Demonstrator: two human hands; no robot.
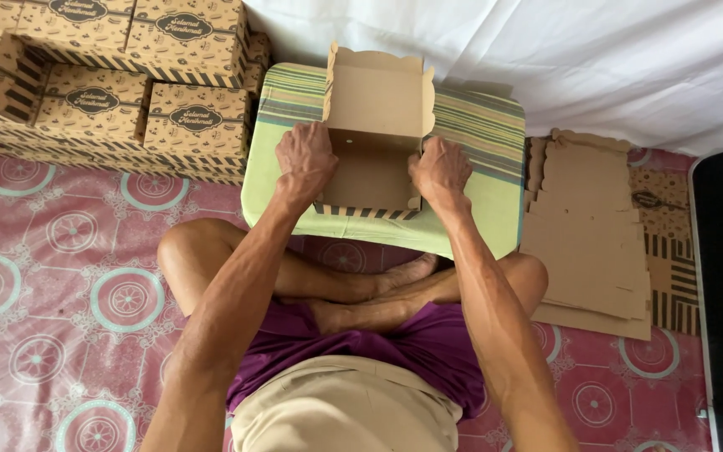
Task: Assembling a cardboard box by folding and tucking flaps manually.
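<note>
Upper left of the frame: a stack of finished boxes (119, 84), brown cardboard with dark oval labels on their tops and black diagonal stripes along the lower edges, set in rows on the floor. Right of centre: a pile of flat box blanks (592, 238), plain brown with scalloped edges, lying on the patterned pink floor mat (60, 276); a printed, striped blank shows beneath its right edge. A white cloth (546, 50) fills the upper right.

Centre top: a half-formed cardboard box (376, 134) stands open on a small green table (483, 192) with a striped top. The box's lid flap stands upright at the far side; a striped front edge faces the person.

The left hand (305, 159) grips the box's left wall, fingers curled over it. The right hand (439, 167) presses the right wall, fingers bent inward at the side flap. Both hands are closed on the box, which sits directly between them.

Both forearms extend forward from the lower frame, converging slightly. The person sits cross-legged behind the table.
</note>
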